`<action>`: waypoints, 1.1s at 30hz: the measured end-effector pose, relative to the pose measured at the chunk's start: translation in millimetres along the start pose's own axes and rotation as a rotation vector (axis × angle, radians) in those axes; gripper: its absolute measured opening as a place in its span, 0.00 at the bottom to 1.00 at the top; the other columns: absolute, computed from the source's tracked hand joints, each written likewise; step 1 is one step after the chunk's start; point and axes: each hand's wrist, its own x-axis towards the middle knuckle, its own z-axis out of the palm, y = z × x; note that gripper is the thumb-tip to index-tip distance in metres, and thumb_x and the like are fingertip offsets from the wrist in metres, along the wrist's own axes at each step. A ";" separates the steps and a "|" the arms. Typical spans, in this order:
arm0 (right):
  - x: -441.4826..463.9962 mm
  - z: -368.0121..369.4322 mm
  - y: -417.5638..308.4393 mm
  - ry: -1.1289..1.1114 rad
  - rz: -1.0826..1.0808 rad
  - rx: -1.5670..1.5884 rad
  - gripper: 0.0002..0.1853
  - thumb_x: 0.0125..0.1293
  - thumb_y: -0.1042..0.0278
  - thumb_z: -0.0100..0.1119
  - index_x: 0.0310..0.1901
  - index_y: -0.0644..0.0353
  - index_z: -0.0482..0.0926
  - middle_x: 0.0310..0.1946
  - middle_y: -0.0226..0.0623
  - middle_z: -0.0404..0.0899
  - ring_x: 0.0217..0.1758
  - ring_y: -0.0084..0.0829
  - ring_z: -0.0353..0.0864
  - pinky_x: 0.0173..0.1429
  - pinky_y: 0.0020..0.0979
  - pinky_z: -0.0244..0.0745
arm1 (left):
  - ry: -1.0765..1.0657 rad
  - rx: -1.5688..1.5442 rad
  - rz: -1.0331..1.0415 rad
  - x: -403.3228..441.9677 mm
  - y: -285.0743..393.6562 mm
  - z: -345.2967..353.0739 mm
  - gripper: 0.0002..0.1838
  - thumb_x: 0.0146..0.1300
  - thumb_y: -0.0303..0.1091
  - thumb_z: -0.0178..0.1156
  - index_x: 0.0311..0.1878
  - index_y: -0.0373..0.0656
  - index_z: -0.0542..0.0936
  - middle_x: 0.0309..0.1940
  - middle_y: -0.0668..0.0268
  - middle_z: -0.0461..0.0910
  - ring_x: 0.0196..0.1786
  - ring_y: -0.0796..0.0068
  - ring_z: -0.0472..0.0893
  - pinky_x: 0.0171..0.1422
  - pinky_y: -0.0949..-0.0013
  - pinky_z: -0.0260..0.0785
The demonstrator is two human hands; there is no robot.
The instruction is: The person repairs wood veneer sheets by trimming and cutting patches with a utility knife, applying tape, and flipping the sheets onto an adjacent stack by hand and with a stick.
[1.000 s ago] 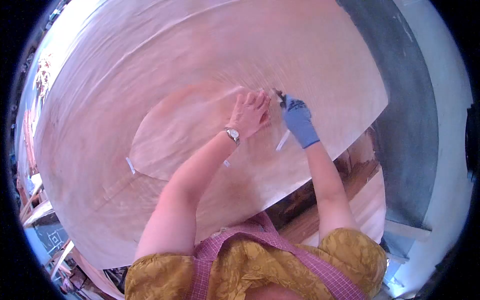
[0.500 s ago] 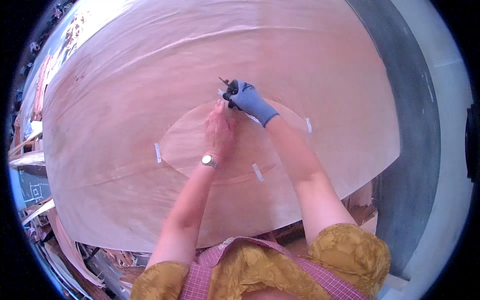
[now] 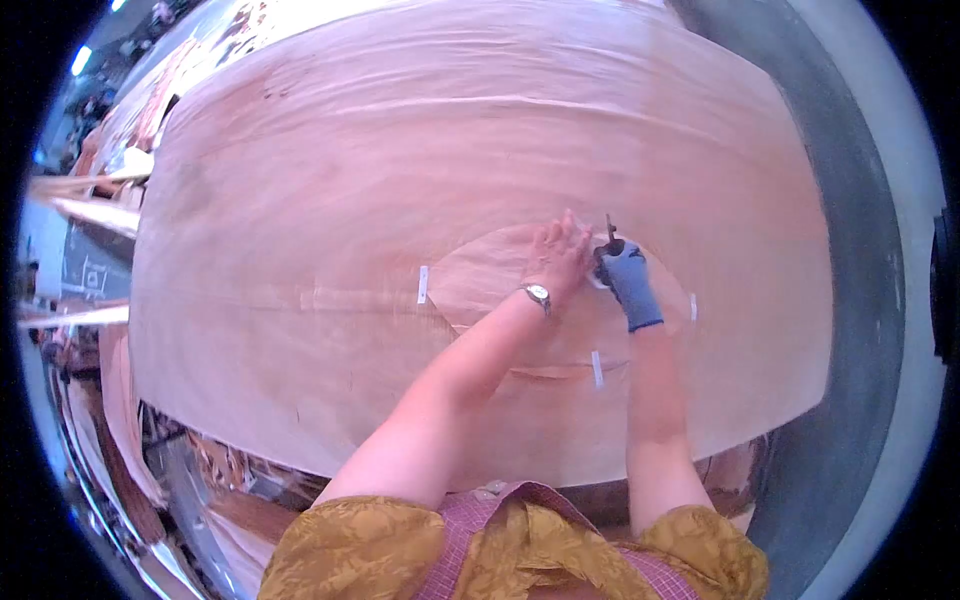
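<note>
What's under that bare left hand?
Beneath the left hand is the oval piece in the big sheet, visible around the fingers and wrist. Whatever lies directly under the palm is covered.

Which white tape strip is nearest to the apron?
The lower strip, on the near edge of the oval patch; left strip and right strip lie farther, at its ends.

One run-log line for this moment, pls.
left hand: bare, on oval patch | right hand: gloved, gripping dark tool | white tape strips: around patch

Two hands [image 3: 558, 262], one tool [image 3: 611, 230], at least three white strips [image 3: 598, 369] show.
</note>
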 end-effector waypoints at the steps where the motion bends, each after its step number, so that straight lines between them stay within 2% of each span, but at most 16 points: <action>1: -14.3 5.5 3.8 0.036 0.031 0.132 0.09 0.63 0.62 0.63 0.34 0.60 0.81 0.21 0.33 0.80 0.19 0.22 0.76 0.23 0.25 0.68 | 0.003 -0.023 -0.010 2.2 -1.9 3.0 0.29 0.69 0.47 0.47 0.73 0.58 0.63 0.76 0.54 0.52 0.75 0.53 0.58 0.76 0.48 0.48; 3: -65.6 3.9 -17.8 0.072 0.068 0.281 0.08 0.64 0.62 0.63 0.35 0.58 0.81 0.21 0.30 0.80 0.17 0.17 0.72 0.21 0.21 0.64 | -0.010 -0.094 0.003 5.8 -7.8 13.2 0.28 0.69 0.46 0.47 0.72 0.58 0.64 0.75 0.54 0.54 0.74 0.53 0.60 0.76 0.47 0.49; 5: -130.6 2.9 -46.2 0.031 0.079 0.359 0.08 0.65 0.62 0.62 0.37 0.58 0.82 0.21 0.29 0.80 0.16 0.15 0.67 0.20 0.20 0.60 | 0.153 -0.018 0.062 -1.4 -15.5 26.5 0.27 0.69 0.45 0.47 0.72 0.58 0.65 0.73 0.53 0.59 0.73 0.54 0.62 0.75 0.47 0.51; 8: -226.0 16.1 -86.2 -0.071 0.153 0.480 0.10 0.67 0.60 0.63 0.41 0.56 0.83 0.21 0.28 0.80 0.15 0.13 0.63 0.20 0.19 0.57 | 0.112 -0.107 0.057 -1.8 -14.5 -5.0 0.30 0.67 0.42 0.50 0.73 0.57 0.61 0.71 0.53 0.62 0.71 0.54 0.64 0.73 0.47 0.53; 9: -251.4 27.5 -93.0 -0.113 0.099 0.435 0.10 0.69 0.61 0.59 0.44 0.57 0.82 0.23 0.29 0.82 0.15 0.13 0.65 0.19 0.18 0.58 | 0.100 -0.172 0.052 -6.2 -15.1 -14.1 0.32 0.66 0.41 0.51 0.74 0.57 0.60 0.71 0.53 0.62 0.71 0.54 0.64 0.73 0.47 0.54; 10: -277.7 42.1 -106.0 -0.115 0.113 0.507 0.10 0.66 0.61 0.64 0.40 0.57 0.82 0.21 0.29 0.80 0.15 0.14 0.66 0.21 0.19 0.59 | 0.149 -0.213 0.061 -20.4 -12.3 -21.0 0.33 0.65 0.39 0.52 0.74 0.57 0.59 0.71 0.52 0.62 0.70 0.54 0.65 0.72 0.47 0.54; 13: -337.3 76.4 -147.8 -0.279 0.140 0.777 0.12 0.66 0.66 0.62 0.48 0.59 0.75 0.25 0.30 0.80 0.20 0.18 0.75 0.24 0.20 0.66 | 0.224 -0.278 0.108 -59.3 -3.4 -35.2 0.36 0.63 0.35 0.54 0.75 0.56 0.56 0.70 0.52 0.63 0.69 0.53 0.66 0.71 0.48 0.57; 15: -374.0 108.4 -170.4 -0.248 0.085 0.861 0.14 0.65 0.65 0.64 0.48 0.59 0.73 0.26 0.30 0.78 0.24 0.21 0.78 0.28 0.21 0.70 | 0.190 -0.265 0.175 -97.0 5.4 -44.6 0.38 0.61 0.34 0.55 0.76 0.54 0.56 0.70 0.52 0.64 0.68 0.53 0.67 0.70 0.50 0.58; 16: -397.6 114.8 -187.0 -0.214 0.153 0.723 0.18 0.63 0.60 0.68 0.46 0.60 0.73 0.26 0.30 0.77 0.27 0.23 0.79 0.32 0.24 0.73 | 0.220 -0.291 0.199 -117.5 8.6 -45.6 0.38 0.61 0.33 0.55 0.75 0.53 0.56 0.70 0.52 0.64 0.68 0.52 0.67 0.70 0.51 0.58; 19: -450.1 175.5 -173.8 0.267 -0.027 -0.010 0.24 0.60 0.51 0.70 0.49 0.57 0.72 0.31 0.37 0.81 0.25 0.27 0.79 0.30 0.32 0.74 | 0.181 -0.350 0.190 -184.1 10.3 -52.7 0.39 0.61 0.34 0.56 0.75 0.49 0.54 0.69 0.53 0.64 0.69 0.52 0.66 0.70 0.54 0.59; 20: -457.2 165.8 -184.7 0.229 0.066 -0.001 0.28 0.56 0.46 0.72 0.47 0.59 0.73 0.33 0.42 0.79 0.31 0.35 0.82 0.38 0.37 0.76 | 0.095 -0.361 0.150 -182.6 10.2 -53.6 0.38 0.63 0.35 0.55 0.76 0.47 0.53 0.69 0.54 0.64 0.70 0.54 0.65 0.71 0.54 0.59; 22: -509.8 197.4 -150.9 0.360 0.005 0.170 0.28 0.56 0.46 0.71 0.46 0.59 0.73 0.35 0.42 0.79 0.31 0.36 0.82 0.38 0.35 0.76 | 0.050 -0.392 0.165 -226.6 -4.7 -56.3 0.38 0.65 0.36 0.55 0.76 0.45 0.52 0.70 0.54 0.63 0.71 0.55 0.63 0.72 0.54 0.58; 23: -537.3 210.5 -129.3 0.461 -0.012 0.248 0.27 0.56 0.46 0.71 0.45 0.60 0.73 0.35 0.42 0.79 0.31 0.37 0.82 0.39 0.35 0.76 | 0.049 -0.401 0.233 -257.4 -24.0 -57.0 0.38 0.65 0.37 0.55 0.76 0.44 0.52 0.70 0.53 0.63 0.71 0.54 0.63 0.72 0.54 0.57; 27: -674.2 303.1 4.8 0.792 0.182 -0.171 0.21 0.61 0.58 0.63 0.53 0.59 0.75 0.47 0.49 0.80 0.49 0.45 0.81 0.53 0.40 0.76 | -0.057 -0.302 0.435 -394.9 -153.8 -86.4 0.38 0.66 0.41 0.55 0.76 0.42 0.52 0.71 0.51 0.60 0.73 0.50 0.60 0.74 0.51 0.53; 29: -766.0 357.9 38.9 0.883 0.483 -0.138 0.15 0.65 0.63 0.56 0.52 0.54 0.77 0.46 0.48 0.79 0.49 0.53 0.78 0.52 0.45 0.75 | -0.153 -0.102 0.424 -464.2 -239.2 -110.8 0.39 0.67 0.42 0.55 0.76 0.41 0.51 0.72 0.49 0.58 0.73 0.48 0.59 0.75 0.50 0.52; 33: -953.0 477.2 89.4 0.951 1.034 -0.057 0.15 0.68 0.62 0.50 0.54 0.52 0.76 0.48 0.46 0.79 0.51 0.49 0.78 0.55 0.45 0.74 | -0.345 0.550 0.257 -557.5 -386.6 -177.5 0.40 0.67 0.46 0.55 0.76 0.39 0.51 0.73 0.47 0.55 0.74 0.45 0.56 0.77 0.48 0.48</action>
